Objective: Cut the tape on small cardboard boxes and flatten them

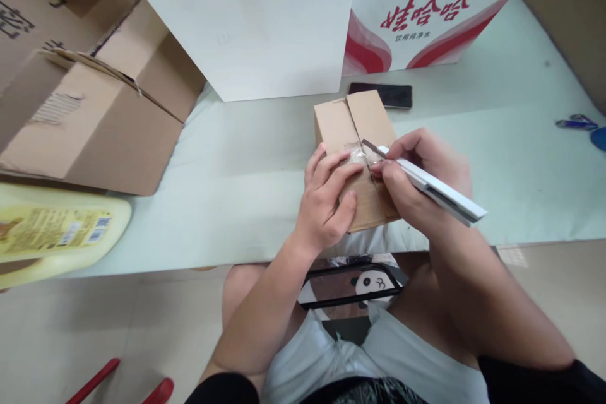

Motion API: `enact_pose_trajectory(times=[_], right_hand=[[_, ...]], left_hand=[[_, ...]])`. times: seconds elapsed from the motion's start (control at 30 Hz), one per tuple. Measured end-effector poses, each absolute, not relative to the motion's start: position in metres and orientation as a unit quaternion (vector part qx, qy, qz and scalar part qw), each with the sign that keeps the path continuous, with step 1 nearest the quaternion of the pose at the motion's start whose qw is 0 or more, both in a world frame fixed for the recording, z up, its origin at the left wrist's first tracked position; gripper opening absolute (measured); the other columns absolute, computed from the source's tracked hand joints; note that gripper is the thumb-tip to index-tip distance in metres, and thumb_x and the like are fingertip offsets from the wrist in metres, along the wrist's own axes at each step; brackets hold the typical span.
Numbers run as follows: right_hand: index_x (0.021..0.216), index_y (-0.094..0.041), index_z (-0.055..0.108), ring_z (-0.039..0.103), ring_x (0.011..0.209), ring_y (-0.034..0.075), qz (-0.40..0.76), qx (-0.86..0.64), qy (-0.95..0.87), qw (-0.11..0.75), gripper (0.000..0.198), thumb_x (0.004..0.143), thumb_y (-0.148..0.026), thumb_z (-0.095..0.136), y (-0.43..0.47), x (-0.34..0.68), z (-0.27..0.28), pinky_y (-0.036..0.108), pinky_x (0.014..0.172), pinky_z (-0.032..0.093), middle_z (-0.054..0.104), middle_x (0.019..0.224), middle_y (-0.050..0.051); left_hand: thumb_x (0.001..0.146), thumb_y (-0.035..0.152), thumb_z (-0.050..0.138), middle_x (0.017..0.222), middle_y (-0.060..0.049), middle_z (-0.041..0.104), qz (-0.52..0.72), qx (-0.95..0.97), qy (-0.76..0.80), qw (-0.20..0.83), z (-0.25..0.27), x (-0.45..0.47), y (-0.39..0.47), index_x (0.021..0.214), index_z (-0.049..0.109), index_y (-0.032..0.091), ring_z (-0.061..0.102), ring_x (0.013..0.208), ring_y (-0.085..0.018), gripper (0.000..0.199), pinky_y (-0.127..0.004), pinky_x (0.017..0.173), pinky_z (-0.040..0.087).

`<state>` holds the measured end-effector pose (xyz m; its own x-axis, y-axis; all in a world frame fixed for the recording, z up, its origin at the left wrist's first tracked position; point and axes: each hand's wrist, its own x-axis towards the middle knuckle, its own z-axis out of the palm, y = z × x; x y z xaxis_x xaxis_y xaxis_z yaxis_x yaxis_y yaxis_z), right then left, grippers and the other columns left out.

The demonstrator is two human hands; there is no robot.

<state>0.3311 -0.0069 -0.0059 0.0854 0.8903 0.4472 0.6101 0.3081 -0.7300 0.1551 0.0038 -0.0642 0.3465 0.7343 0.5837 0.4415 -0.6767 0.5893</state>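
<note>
A small brown cardboard box (338,120) stands near the front edge of the table, its top flaps meeting at a seam. Clear tape (355,153) lies wrinkled across the middle of that seam. My left hand (329,199) rests on the box's left side with fingers spread, the fingertips at the tape. In my right hand (416,170) is a white utility knife (440,192), gripped with the thumb and fingers. Its blade is out and points up-left, the tip at the seam beside the tape. Some of the right fingers are hidden behind the knife handle.
Behind the box lie a dark phone (383,95), a white box (265,38) and a white carton with red lettering (426,19). Large cardboard boxes (113,120) and a yellow jug (61,233) stand at left. Blue items (577,123) lie far right on the green tabletop (237,196).
</note>
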Motion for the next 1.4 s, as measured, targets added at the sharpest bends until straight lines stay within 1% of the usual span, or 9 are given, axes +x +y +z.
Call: enact_pose_trajectory(times=[0.13,0.3,0.43,0.67,0.9,1.1,1.23,1.3,1.4], right_hand=[[0.082,-0.026,0.055,0.058,0.059,0.016,0.168,-0.575,-0.652,0.465,0.008,0.083,-0.022,0.062,-0.008,0.330,-0.005,0.033,0.058,0.045,0.066,0.072,-0.002],[0.074,-0.026,0.052,0.054,0.057,0.015,0.118,-0.584,-0.663,0.455,0.013,0.077,-0.019,0.062,-0.005,0.324,0.000,0.032,0.057,0.044,0.059,0.065,-0.003],[0.073,-0.026,0.052,0.049,0.053,0.014,0.131,-0.588,-0.664,0.444,0.012,0.077,-0.018,0.060,-0.004,0.322,0.001,0.032,0.056,0.044,0.057,0.063,-0.003],[0.073,-0.025,0.052,0.045,0.051,0.013,0.125,-0.599,-0.659,0.437,0.011,0.071,-0.018,0.061,-0.005,0.324,0.000,0.029,0.053,0.040,0.054,0.060,-0.004],[0.070,-0.025,0.054,0.044,0.048,0.013,0.123,-0.590,-0.648,0.465,0.011,0.069,-0.019,0.062,-0.008,0.327,-0.001,0.030,0.049,0.035,0.053,0.055,-0.005],[0.063,-0.025,0.052,0.046,0.045,0.014,0.151,-0.609,-0.610,0.484,0.010,0.064,-0.019,0.059,-0.008,0.328,0.000,0.031,0.046,0.036,0.055,0.051,-0.004],[0.059,-0.026,0.050,0.042,0.043,0.013,0.151,-0.610,-0.598,0.498,0.010,0.060,-0.019,0.058,-0.010,0.329,-0.002,0.030,0.043,0.031,0.050,0.048,-0.004],[0.060,-0.026,0.049,0.041,0.045,0.014,0.151,-0.603,-0.594,0.510,0.012,0.061,-0.018,0.058,-0.012,0.331,-0.006,0.031,0.044,0.032,0.049,0.050,-0.004],[0.065,-0.027,0.046,0.044,0.048,0.016,0.152,-0.586,-0.574,0.552,0.013,0.068,-0.019,0.056,-0.015,0.333,-0.013,0.032,0.046,0.034,0.048,0.055,-0.003]], left_hand=[[0.104,0.037,0.042,0.143,-0.009,0.060,0.441,0.801,0.363,0.179,-0.065,0.155,0.004,0.130,0.059,0.024,0.049,0.144,-0.027,0.033,-0.055,0.132,0.022],[0.103,0.036,0.043,0.141,-0.011,0.060,0.446,0.795,0.365,0.190,-0.065,0.155,0.004,0.128,0.061,0.024,0.048,0.144,-0.029,0.033,-0.057,0.132,0.022],[0.102,0.035,0.044,0.142,-0.010,0.060,0.437,0.795,0.372,0.193,-0.064,0.155,0.004,0.129,0.061,0.024,0.047,0.145,-0.029,0.034,-0.057,0.132,0.022],[0.102,0.037,0.043,0.143,-0.010,0.060,0.431,0.799,0.375,0.188,-0.065,0.154,0.004,0.129,0.061,0.024,0.049,0.144,-0.027,0.035,-0.055,0.132,0.022],[0.104,0.041,0.041,0.142,-0.008,0.061,0.439,0.801,0.368,0.174,-0.065,0.155,0.006,0.129,0.060,0.026,0.049,0.143,-0.027,0.035,-0.055,0.132,0.023],[0.105,0.042,0.038,0.140,-0.009,0.062,0.429,0.805,0.376,0.164,-0.065,0.155,0.006,0.128,0.059,0.026,0.051,0.142,-0.027,0.036,-0.056,0.131,0.024],[0.105,0.043,0.038,0.138,-0.009,0.062,0.427,0.805,0.378,0.161,-0.064,0.155,0.007,0.128,0.060,0.027,0.052,0.141,-0.027,0.036,-0.056,0.131,0.024],[0.104,0.042,0.039,0.137,-0.009,0.062,0.439,0.801,0.371,0.167,-0.065,0.155,0.007,0.127,0.061,0.026,0.052,0.140,-0.027,0.035,-0.056,0.131,0.024],[0.104,0.040,0.041,0.137,-0.009,0.062,0.450,0.796,0.366,0.174,-0.065,0.155,0.008,0.126,0.061,0.026,0.052,0.140,-0.027,0.033,-0.055,0.132,0.024]])
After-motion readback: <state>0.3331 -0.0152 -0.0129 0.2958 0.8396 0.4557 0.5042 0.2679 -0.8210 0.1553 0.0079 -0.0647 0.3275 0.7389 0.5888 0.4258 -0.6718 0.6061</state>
